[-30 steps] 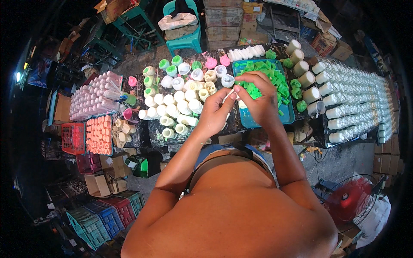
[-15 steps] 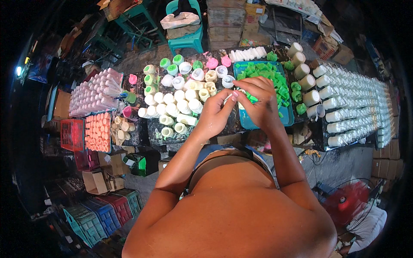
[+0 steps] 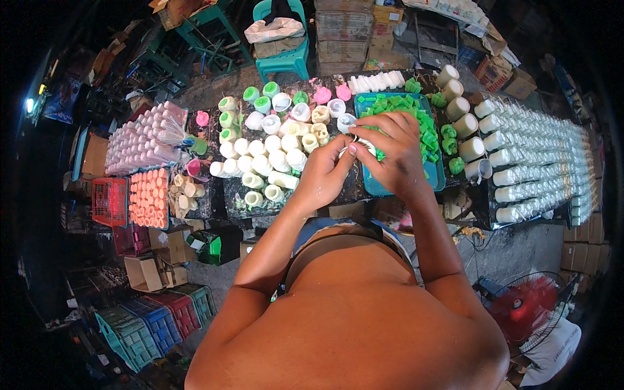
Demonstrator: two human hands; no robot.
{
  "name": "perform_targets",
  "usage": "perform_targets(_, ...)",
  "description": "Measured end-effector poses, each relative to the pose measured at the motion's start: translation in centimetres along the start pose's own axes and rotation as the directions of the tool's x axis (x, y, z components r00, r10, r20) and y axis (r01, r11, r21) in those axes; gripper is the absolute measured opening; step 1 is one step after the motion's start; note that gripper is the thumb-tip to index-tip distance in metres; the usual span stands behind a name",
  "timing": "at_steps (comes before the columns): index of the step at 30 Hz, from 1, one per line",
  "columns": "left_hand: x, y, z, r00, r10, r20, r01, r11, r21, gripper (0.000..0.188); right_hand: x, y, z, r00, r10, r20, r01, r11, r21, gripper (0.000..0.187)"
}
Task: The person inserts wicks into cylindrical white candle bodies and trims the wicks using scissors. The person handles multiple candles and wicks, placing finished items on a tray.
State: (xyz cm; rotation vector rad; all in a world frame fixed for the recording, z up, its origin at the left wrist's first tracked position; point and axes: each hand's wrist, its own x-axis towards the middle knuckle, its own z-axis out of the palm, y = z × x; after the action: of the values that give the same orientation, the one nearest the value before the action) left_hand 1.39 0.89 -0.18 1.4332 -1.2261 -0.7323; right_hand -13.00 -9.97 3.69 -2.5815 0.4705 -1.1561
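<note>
**Pinching one pale piece amid crowded rows**

Holds the left hand (image 3: 325, 172) and the right hand (image 3: 396, 153) close together above the near side of the table (image 3: 224, 203), both narrowed at the fingertips around a small pale piece (image 3: 357, 139) — too covered to tell its exact shape. Looks partway through with it: not yet set down, still between both hands.

Seems further along at the right, judging by the close rows of shiny pale cylinders (image 3: 513, 175), apparently wrapped. Looks less complete just left of the hands, in a loose cluster of plain white cylinders (image 3: 278, 159). Cannot tell finished from unfinished with certainty.

Includes, farther left, rows of pale pink pieces (image 3: 140, 146) and orange pieces (image 3: 149, 198); along the far edge, white sticks (image 3: 376, 80) beside pink lumps (image 3: 322, 95). Crowds the right hand most with the blue tray (image 3: 435, 179) — partly hidden beneath it, heaped with green chunks (image 3: 422, 130). Stands well apart, off the table: a teal chair (image 3: 283, 63) and a red fan (image 3: 520, 305).
</note>
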Motion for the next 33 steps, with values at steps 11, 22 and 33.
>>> perform_targets(11, -0.3, 0.3, -0.7, 0.998, -0.063, 0.016, 0.062, 0.995, 0.072, 0.025, 0.1, 0.3, 0.2, 0.993, 0.114, 0.032, -0.118, 0.978, 0.172, 0.006)
perform_targets(22, -0.4, -0.2, -0.3, 0.999, -0.027, -0.039, 0.032, 0.993, 0.114, 0.021, -0.4, 0.2, 0.8, 0.941, 0.337, 0.037, -0.327, 0.874, 0.360, 0.011)
perform_targets(33, -0.5, -0.6, -0.3, 0.997, -0.022, -0.075, 0.028, 0.997, 0.075, 0.020, -0.3, -0.9, 0.2, 0.908, 0.416, 0.049, -0.398, 0.820, 0.412, 0.014)
